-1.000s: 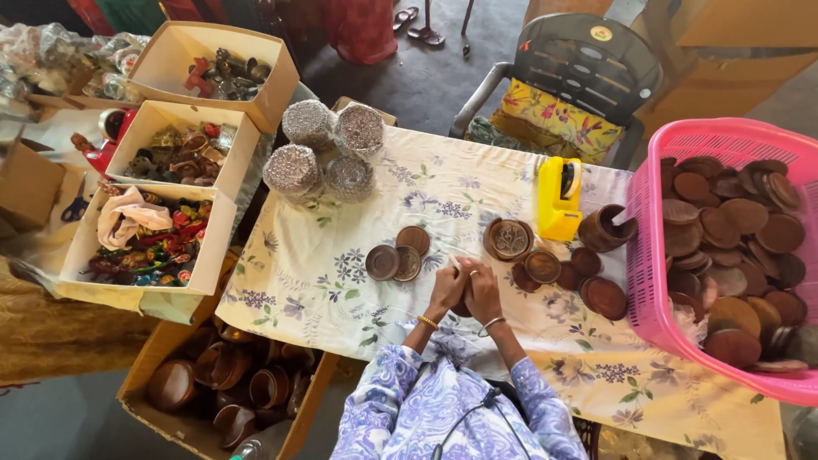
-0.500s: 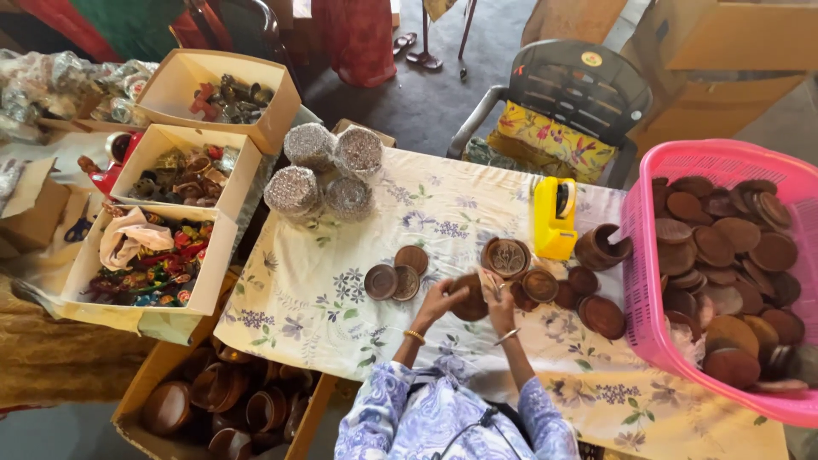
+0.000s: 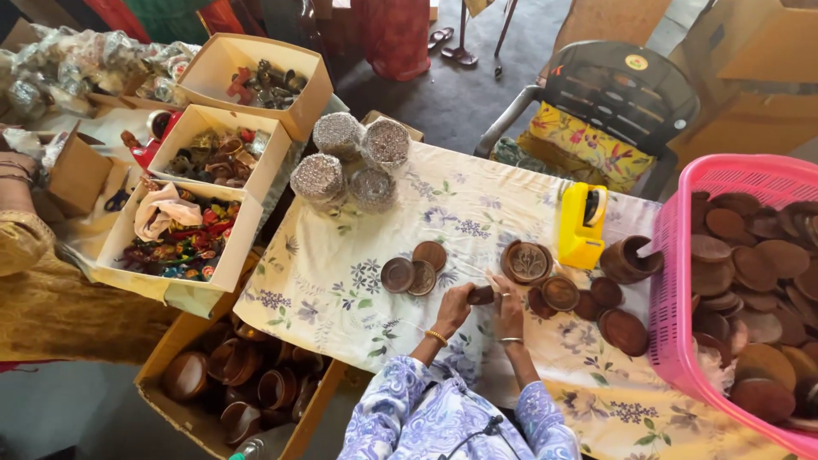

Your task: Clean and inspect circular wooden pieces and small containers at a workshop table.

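My left hand (image 3: 454, 307) and my right hand (image 3: 509, 307) meet over the floral tablecloth (image 3: 341, 255) and together grip a small brown wooden piece (image 3: 481, 295). Just left of my hands lie three small round wooden discs (image 3: 415, 268). To the right sit a carved round wooden lid (image 3: 527, 261), more brown discs (image 3: 596, 307) and a wooden cup (image 3: 626, 260). Both wrists wear thin bangles, and my sleeves are blue-patterned.
A pink basket (image 3: 682, 281) of wooden discs stands at the right. A yellow tape dispenser (image 3: 582, 223), glittery round boxes (image 3: 349, 162), cardboard boxes of trinkets (image 3: 183, 213), a floor box of wooden bowls (image 3: 230, 383) and a plastic chair (image 3: 613, 102) surround the table.
My view has shifted slightly. My hands stay joined on the small wooden piece, now a little lower on the cloth below the carved lid.
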